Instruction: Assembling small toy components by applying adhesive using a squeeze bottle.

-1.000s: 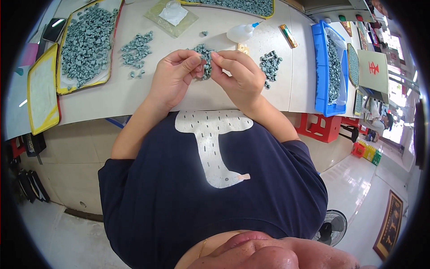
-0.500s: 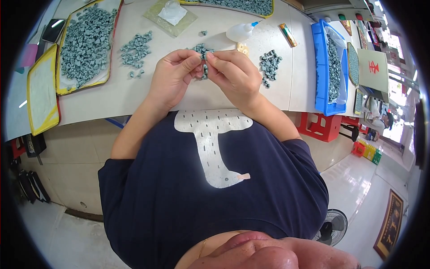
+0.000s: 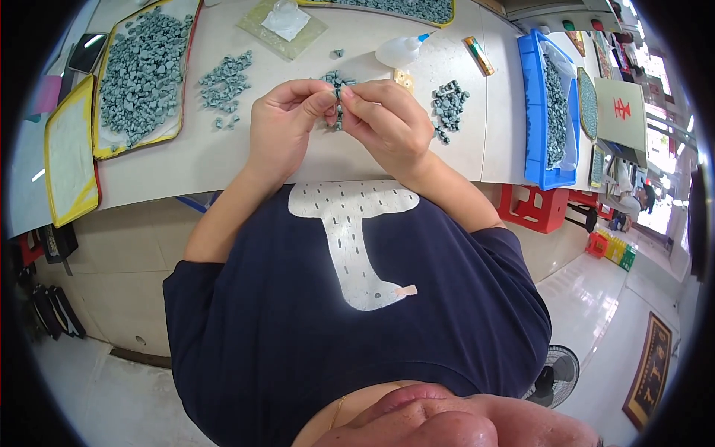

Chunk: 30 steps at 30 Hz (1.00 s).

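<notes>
My left hand (image 3: 285, 127) and my right hand (image 3: 393, 123) meet fingertip to fingertip over the table, both in a pinch. A small grey-green stone piece (image 3: 338, 92) shows between the fingertips, partly covered by them. Just beyond the fingers lies a little heap of like pieces (image 3: 340, 77), and a few more show below the fingertips. To the left a loose pile of grey-green pieces (image 3: 226, 80) is spread on the table. On the right, past my right hand, is a pile of darker pieces (image 3: 450, 104).
A yellow-edged tray (image 3: 183, 112) full of stones stands left, with a yellow-framed board (image 3: 71, 153) and a phone (image 3: 89, 51) beside it. Beyond my hands are a white squeeze bottle (image 3: 398, 52), a small glass jar (image 3: 285, 13) and a tube (image 3: 479, 56). A blue bin (image 3: 532, 112) stands right.
My fingertips have shifted very slightly and come closer over the held piece. The piles and containers stay where they were.
</notes>
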### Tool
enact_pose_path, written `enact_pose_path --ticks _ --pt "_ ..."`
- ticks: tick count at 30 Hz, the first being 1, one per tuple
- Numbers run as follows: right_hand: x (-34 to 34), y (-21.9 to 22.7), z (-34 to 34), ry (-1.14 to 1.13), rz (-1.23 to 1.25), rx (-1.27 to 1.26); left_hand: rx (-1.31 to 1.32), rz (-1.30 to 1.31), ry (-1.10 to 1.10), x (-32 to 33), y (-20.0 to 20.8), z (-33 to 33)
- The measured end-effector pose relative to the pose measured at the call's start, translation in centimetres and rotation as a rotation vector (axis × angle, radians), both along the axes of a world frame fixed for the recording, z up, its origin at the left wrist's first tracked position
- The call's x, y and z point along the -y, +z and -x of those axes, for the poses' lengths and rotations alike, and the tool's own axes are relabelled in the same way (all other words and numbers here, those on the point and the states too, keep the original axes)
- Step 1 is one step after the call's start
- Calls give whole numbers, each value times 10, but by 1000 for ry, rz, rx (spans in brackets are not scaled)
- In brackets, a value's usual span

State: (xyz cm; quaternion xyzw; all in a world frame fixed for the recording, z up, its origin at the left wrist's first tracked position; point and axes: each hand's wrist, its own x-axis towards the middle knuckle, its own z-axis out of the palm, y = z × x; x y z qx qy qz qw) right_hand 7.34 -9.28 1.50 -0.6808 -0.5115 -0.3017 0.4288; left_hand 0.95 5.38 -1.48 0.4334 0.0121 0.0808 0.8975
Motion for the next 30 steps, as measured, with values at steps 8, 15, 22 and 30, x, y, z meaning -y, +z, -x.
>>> enact_pose_path --ticks 8,15,22,30 --pt "1 -5 4 43 -78 -120 147 -473 262 5 9 8" --pt "8 0 6 -6 -110 -202 247 -650 341 9 19 7" --pt "18 6 9 -21 -99 -288 278 -598 278 13 24 8" --pt "22 14 8 -24 -114 -161 509 -1083 482 15 40 8"
